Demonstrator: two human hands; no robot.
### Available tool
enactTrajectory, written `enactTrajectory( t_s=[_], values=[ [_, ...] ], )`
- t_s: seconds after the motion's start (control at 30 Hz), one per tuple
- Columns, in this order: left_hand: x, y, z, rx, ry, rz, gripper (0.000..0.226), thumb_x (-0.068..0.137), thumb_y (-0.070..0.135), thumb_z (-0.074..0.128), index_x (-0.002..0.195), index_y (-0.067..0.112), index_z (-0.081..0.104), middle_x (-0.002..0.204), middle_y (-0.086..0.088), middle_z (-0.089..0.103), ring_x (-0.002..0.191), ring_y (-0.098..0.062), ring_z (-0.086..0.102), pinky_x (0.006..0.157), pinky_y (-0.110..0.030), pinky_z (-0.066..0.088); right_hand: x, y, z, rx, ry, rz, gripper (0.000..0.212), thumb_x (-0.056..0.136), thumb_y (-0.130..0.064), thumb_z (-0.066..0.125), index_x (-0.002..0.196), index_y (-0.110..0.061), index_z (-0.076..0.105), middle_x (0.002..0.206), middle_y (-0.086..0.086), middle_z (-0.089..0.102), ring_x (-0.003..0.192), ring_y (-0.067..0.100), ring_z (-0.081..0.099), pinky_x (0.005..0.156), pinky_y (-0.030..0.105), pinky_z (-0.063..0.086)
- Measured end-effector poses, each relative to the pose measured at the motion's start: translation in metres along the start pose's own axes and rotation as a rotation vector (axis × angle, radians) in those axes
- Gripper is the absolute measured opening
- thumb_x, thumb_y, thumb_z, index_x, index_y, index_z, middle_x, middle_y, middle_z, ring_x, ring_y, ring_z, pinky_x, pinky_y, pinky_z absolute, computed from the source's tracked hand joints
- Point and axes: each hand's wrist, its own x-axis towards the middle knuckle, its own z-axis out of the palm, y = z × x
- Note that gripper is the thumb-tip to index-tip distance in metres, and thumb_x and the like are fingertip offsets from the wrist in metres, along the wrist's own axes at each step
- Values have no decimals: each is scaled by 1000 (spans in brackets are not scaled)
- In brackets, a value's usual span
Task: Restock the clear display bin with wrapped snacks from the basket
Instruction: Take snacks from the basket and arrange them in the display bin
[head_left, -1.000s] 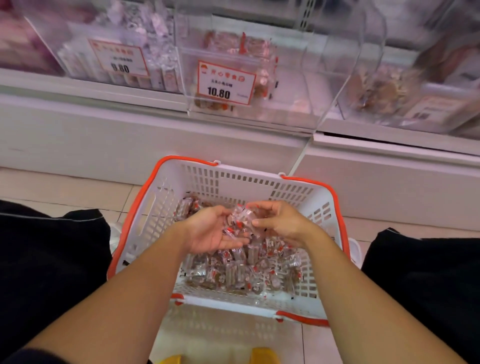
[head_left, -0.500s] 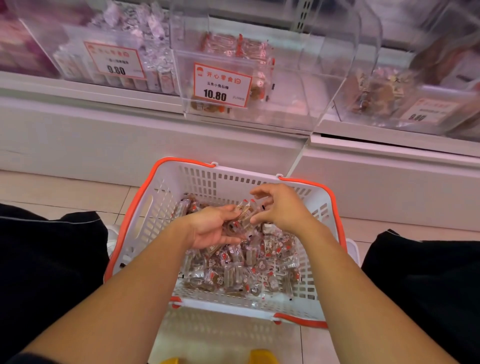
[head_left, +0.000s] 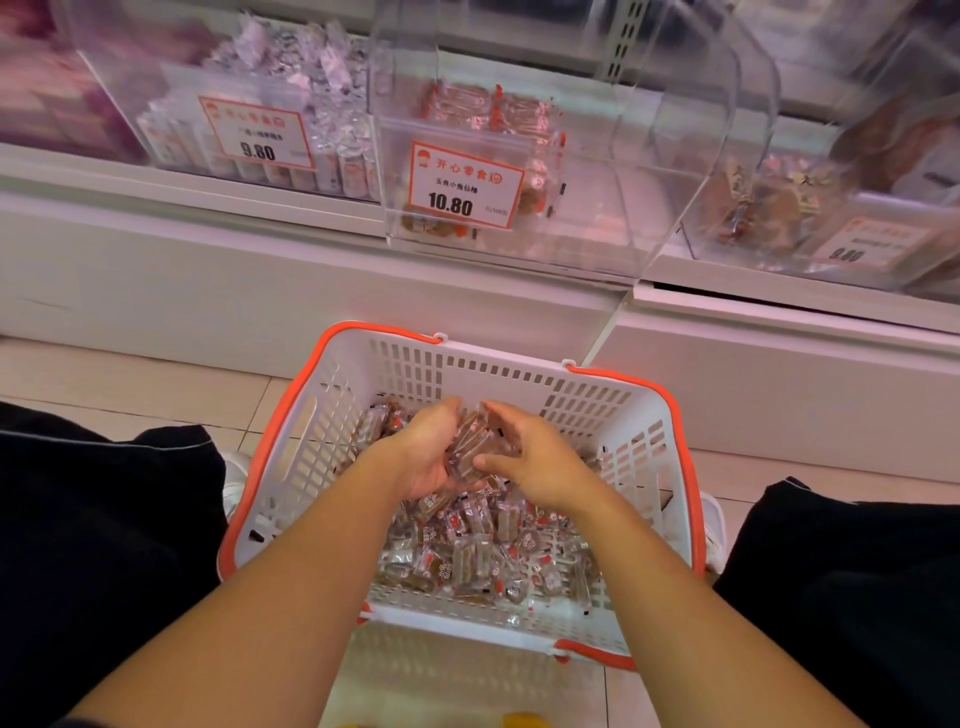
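A white basket (head_left: 306, 457) with orange rim stands on the floor between my knees, its bottom covered with several clear-wrapped brown snacks (head_left: 483, 556). My left hand (head_left: 423, 452) and my right hand (head_left: 535, 457) are cupped together over the basket's far half, holding a bundle of wrapped snacks (head_left: 470, 447) between them. The clear display bin (head_left: 597, 208) with the 10.80 price tag (head_left: 462, 184) sits on the shelf above, open at the top, with a few snacks at its left and back.
A bin of silver-wrapped snacks tagged 9.80 (head_left: 254, 130) stands to the left, and a bin of brown snacks (head_left: 779, 218) to the right. A white shelf base (head_left: 260, 270) runs below them. Tiled floor (head_left: 130, 374) lies around the basket; my dark trouser legs flank it.
Both hands have gathered more snacks into a bundle and lifted slightly toward the basket's far wall. The camera has tilted a little, showing more of the bins.
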Motion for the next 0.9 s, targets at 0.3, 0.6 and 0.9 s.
enactTrajectory(
  t_s=[0.3,0.6,0.9],
  values=[
    [-3,10,6,-319,46,64,52,101,48,36,119,5,59,102,-16,73,81,-24,68,69,-35,53,-2,-11,-11,176,233,-8,34,82,-12,78,111,-23,64,102,-4,72,95,10,68,87,31,54],
    [-7,25,33,-53,223,332,23,103,25,46,115,7,54,97,-14,72,78,-20,73,65,-33,57,-16,-41,-16,31,124,-84,44,102,-21,53,143,-23,39,132,-5,60,121,8,56,105,28,44],
    [-121,135,80,322,56,688,18,102,24,50,86,16,55,74,-4,65,48,-11,63,47,-28,55,-63,-160,-126,-178,301,-343,32,73,-16,85,100,-17,68,84,5,73,73,25,69,69,43,56]
  ],
)
